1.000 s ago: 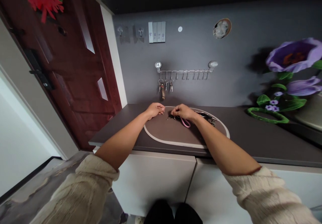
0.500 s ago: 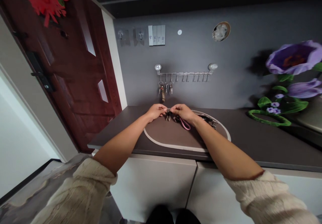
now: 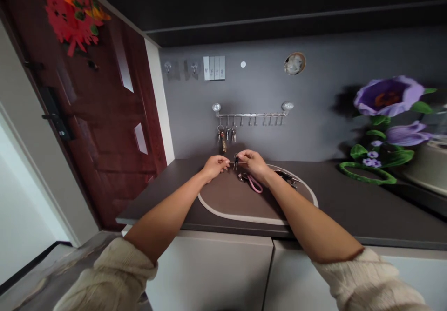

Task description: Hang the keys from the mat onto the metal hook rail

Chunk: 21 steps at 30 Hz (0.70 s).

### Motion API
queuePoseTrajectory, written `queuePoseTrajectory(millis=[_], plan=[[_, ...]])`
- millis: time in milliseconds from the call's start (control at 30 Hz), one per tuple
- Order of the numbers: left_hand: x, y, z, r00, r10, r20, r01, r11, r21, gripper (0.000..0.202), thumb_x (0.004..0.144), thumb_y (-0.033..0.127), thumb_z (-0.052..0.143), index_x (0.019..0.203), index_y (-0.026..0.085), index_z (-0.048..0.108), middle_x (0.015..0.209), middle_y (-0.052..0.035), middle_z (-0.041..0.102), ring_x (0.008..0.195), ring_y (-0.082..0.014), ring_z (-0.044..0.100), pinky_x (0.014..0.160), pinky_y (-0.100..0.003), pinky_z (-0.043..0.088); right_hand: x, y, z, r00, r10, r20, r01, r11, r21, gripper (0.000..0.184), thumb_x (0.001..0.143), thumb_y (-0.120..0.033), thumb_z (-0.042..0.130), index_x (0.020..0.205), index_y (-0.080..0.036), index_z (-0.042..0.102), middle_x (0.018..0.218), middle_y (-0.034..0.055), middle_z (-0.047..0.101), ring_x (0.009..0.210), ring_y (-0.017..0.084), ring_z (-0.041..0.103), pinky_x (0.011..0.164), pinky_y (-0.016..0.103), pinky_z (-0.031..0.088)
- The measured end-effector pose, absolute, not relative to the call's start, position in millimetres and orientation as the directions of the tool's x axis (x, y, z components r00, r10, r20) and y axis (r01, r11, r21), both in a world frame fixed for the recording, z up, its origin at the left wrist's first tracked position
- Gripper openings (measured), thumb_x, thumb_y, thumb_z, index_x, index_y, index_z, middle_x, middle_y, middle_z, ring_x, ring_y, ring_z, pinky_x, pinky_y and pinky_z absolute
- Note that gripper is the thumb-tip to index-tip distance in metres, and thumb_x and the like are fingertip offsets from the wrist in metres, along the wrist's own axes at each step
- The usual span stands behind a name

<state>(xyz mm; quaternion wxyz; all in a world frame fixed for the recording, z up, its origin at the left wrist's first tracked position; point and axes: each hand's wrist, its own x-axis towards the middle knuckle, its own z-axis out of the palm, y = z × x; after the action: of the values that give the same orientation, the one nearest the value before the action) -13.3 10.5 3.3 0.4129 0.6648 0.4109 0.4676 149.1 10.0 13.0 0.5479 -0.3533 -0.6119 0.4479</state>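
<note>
My right hand (image 3: 254,164) pinches a small bunch of keys (image 3: 236,163) by its ring above the far part of a brown mat (image 3: 240,206) with a pale border. Close by on the left, my left hand (image 3: 214,167) has its fingertips pressed together; anything between them is too small to make out. A pink loop strap (image 3: 254,184) lies on the mat below my right hand. More keys (image 3: 288,178) rest on the mat's right side, partly behind my right wrist. Several key sets (image 3: 224,138) hang at the left end of a clear hook rail (image 3: 253,114).
The dark counter (image 3: 335,213) runs along a grey wall. Purple flowers (image 3: 387,97) and a green ring-shaped piece (image 3: 366,173) stand at the right. Left are two clear wall hooks (image 3: 194,67), a switch panel (image 3: 214,68) and a red-brown door (image 3: 115,115). A dark cabinet (image 3: 261,3) overhangs.
The bunch of keys, earlier between both hands' fingertips, now hangs from my right fingers, slightly raised. My left fingertips have come a little apart from it. The view has tilted upward.
</note>
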Motion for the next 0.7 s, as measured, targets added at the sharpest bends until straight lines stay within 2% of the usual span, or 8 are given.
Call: queuePoseTrajectory(millis=[133, 333, 533, 700], plan=[[-10, 11, 2, 0.172, 0.939, 0.299, 0.137, -0.323, 0.936, 0.012, 0.072, 0.023, 0.052, 0.073, 0.012, 0.057, 0.066, -0.0026, 0.058, 0.055, -0.0063, 0.049, 0.052, -0.019, 0.037, 151, 11, 23, -0.090, 0.938, 0.335, -0.150, 0.320, -0.935, 0.022, 0.062, -0.033, 0.062, 0.072, -0.015, 0.053, 0.062, -0.0026, 0.052, 0.055, 0.006, 0.047, 0.058, 0.020, 0.039], [-7, 11, 0, 0.163, 0.937, 0.308, 0.093, -0.325, 0.941, 0.016, 0.070, 0.028, 0.054, 0.074, 0.012, 0.057, 0.067, -0.0026, 0.058, 0.055, -0.0064, 0.049, 0.051, -0.019, 0.037, 157, 19, 50, 0.040, 0.942, 0.333, -0.180, 0.335, -0.925, 0.008, 0.071, -0.024, 0.054, 0.073, -0.016, 0.054, 0.069, -0.0012, 0.054, 0.061, 0.007, 0.052, 0.064, 0.023, 0.046], [-2, 7, -1, 0.197, 0.923, 0.331, 0.074, -0.351, 0.934, 0.024, 0.068, 0.036, 0.055, 0.074, 0.012, 0.057, 0.067, -0.0026, 0.057, 0.055, -0.0065, 0.048, 0.051, -0.019, 0.036, 156, 41, 79, 0.192, 0.904, 0.382, -0.148, 0.411, -0.900, 0.007, 0.075, -0.021, 0.049, 0.073, -0.015, 0.053, 0.065, -0.0005, 0.056, 0.053, 0.006, 0.050, 0.057, 0.023, 0.048], [3, 3, 1, 0.206, 0.913, 0.353, 0.058, -0.372, 0.926, 0.026, 0.067, 0.037, 0.056, 0.073, 0.012, 0.057, 0.067, -0.0026, 0.057, 0.054, -0.0067, 0.047, 0.050, -0.020, 0.035, 146, 59, 97, 0.320, 0.860, 0.397, -0.105, 0.449, -0.888, 0.008, 0.076, -0.018, 0.048, 0.069, -0.014, 0.050, 0.057, -0.0026, 0.052, 0.046, 0.005, 0.048, 0.048, 0.021, 0.046]])
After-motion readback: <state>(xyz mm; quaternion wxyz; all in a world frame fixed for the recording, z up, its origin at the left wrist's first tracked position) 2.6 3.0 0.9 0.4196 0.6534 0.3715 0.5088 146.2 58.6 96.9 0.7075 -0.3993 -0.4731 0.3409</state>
